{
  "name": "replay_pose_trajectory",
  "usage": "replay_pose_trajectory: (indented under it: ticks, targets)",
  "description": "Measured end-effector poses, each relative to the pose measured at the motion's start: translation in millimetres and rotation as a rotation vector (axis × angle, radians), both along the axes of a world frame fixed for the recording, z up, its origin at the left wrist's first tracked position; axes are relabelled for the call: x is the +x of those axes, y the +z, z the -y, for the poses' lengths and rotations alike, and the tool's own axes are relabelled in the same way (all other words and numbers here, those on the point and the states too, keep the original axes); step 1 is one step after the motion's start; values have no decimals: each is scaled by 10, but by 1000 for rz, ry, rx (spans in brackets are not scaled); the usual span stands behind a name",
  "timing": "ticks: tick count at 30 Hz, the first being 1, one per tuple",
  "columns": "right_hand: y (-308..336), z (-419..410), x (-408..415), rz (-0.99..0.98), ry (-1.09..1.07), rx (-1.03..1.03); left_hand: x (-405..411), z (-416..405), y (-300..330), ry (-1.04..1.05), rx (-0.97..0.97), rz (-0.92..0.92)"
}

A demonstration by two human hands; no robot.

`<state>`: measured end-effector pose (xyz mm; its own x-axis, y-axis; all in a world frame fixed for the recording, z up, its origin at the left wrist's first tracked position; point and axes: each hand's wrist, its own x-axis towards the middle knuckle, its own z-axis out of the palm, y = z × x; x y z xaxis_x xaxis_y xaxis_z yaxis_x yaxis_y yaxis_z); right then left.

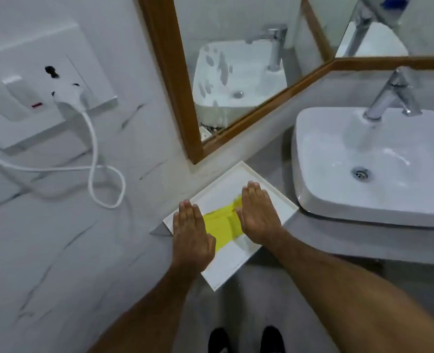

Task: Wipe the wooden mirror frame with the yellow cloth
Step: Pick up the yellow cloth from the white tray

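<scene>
A folded yellow cloth [223, 225] lies flat in a shallow white tray [226, 268] on the grey counter. My left hand [191, 235] is held flat, palm down, over the tray's left edge beside the cloth. Over the cloth's right part my right hand [258, 212] is also flat, fingers together and straight. Neither hand grips anything. The wooden mirror frame [170, 72] hangs on the wall above the tray; its brown left side and bottom edge [266, 108] meet at a corner just above the tray's far end.
A white basin [312, 159] with a chrome tap [391, 95] stands right of the tray. On the left wall are a switch plate [14, 98] and a white plug [69, 98] with a looping cable [93, 154]. Dark shoes [246, 340] show below.
</scene>
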<state>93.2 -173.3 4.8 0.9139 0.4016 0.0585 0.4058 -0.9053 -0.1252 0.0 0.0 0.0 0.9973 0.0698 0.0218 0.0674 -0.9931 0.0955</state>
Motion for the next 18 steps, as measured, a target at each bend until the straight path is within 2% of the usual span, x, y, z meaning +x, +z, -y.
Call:
replay_pose_trajectory:
  ticks: [4,8,10,14,18]
  targets:
    - [-362,-83,164,-381,-299,21,81,-58,-343,28,2,-72]
    - [-400,-211,276,-496,-759,119,119,-102,-492,15,3,-112]
    - [-393,-211,326,-568,-903,220,127,-123,-486,14,-1,-116]
    - [-326,-193,418,-839,-959,682,148,-133,-348,0,0,-115]
    - [13,-245,426,-909,-1146,1264,244,-127,-30,-26,30,-59]
